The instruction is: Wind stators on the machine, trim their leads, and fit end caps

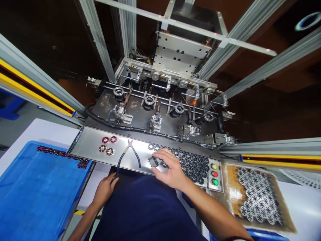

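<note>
My right hand (172,169) reaches over the metal tray. Between its thumb and fingers is a dark, toothed stator core (153,162), tilted on its side. Just beyond the hand, many similar dark cores (192,164) stand packed together on the tray's right half. My left hand (106,188) is at the tray's front edge, thumb and forefinger apart, the other fingers partly hidden; I see nothing in it. Near it, cutting pliers (130,152) lie with handles spread towards me. Left of the pliers sit several red and copper-coloured round parts (109,151).
Behind the tray (87,142) stands a machine with several round fixtures (149,101). Buttons (214,174) sit at the tray's right end. A blue bin (42,187) holds reddish parts at left; a lined box (233,187) holds silvery cores at right. Yellow side bars (35,88) flank the opening.
</note>
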Demonstrator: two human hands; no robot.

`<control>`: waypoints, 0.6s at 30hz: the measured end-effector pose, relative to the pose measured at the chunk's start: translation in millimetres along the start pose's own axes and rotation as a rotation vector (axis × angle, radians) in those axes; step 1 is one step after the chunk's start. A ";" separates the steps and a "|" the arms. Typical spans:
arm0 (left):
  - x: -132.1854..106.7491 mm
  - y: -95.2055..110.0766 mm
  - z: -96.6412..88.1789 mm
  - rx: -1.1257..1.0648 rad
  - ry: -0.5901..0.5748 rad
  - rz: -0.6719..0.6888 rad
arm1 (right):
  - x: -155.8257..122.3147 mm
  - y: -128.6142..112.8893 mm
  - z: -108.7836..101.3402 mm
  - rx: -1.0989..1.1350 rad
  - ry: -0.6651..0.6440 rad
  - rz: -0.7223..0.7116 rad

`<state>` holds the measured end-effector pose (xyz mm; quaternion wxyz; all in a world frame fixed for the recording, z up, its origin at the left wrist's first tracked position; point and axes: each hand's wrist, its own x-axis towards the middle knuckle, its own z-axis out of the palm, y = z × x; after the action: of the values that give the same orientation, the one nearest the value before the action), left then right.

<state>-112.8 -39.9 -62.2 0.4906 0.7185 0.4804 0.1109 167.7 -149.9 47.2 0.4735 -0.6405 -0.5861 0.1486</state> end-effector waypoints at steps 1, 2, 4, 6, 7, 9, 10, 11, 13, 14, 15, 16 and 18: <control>3.0 11.6 -4.0 -0.033 -0.030 -0.022 | 5.5 -2.0 -0.1 -0.005 -0.003 -0.051; 5.6 26.4 -9.4 -0.072 -0.063 -0.036 | 11.1 -4.4 -0.4 -0.012 -0.007 -0.106; 9.9 62.8 -19.9 -0.172 -0.140 -0.038 | 22.6 -10.3 -1.0 -0.033 -0.017 -0.217; 14.0 102.1 -24.2 -0.302 -0.234 0.000 | 33.8 -18.1 -1.3 -0.049 -0.036 -0.319; 15.9 120.8 -23.4 -0.371 -0.284 0.029 | 39.1 -22.7 -1.5 -0.053 -0.047 -0.364; 18.9 152.7 -18.5 -0.575 -0.381 0.070 | 48.7 -32.5 -2.4 -0.053 -0.073 -0.426; 19.6 165.0 -15.4 -0.702 -0.428 0.067 | 52.7 -37.3 -3.3 -0.053 -0.085 -0.445; 19.5 174.8 -12.7 -0.822 -0.460 0.049 | 56.0 -41.8 -4.5 -0.056 -0.092 -0.458; 17.5 187.2 -9.2 -0.996 -0.472 -0.007 | 60.4 -49.3 -7.7 -0.065 -0.084 -0.476; 16.0 190.5 -8.3 -1.032 -0.454 -0.031 | 61.4 -52.1 -9.6 -0.072 -0.071 -0.478; 14.4 192.6 -7.9 -1.060 -0.435 -0.050 | 61.7 -54.4 -11.5 -0.079 -0.052 -0.476; 12.9 193.8 -7.8 -1.087 -0.421 -0.060 | 61.2 -56.1 -13.3 -0.086 -0.034 -0.467; 10.6 195.5 -7.6 -1.141 -0.397 -0.054 | 58.9 -58.7 -15.9 -0.095 0.005 -0.442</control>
<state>1.5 -38.1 96.9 0.8814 0.3364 0.2625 0.2025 159.6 -112.2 122.5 0.4655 -0.5183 -0.7173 0.0117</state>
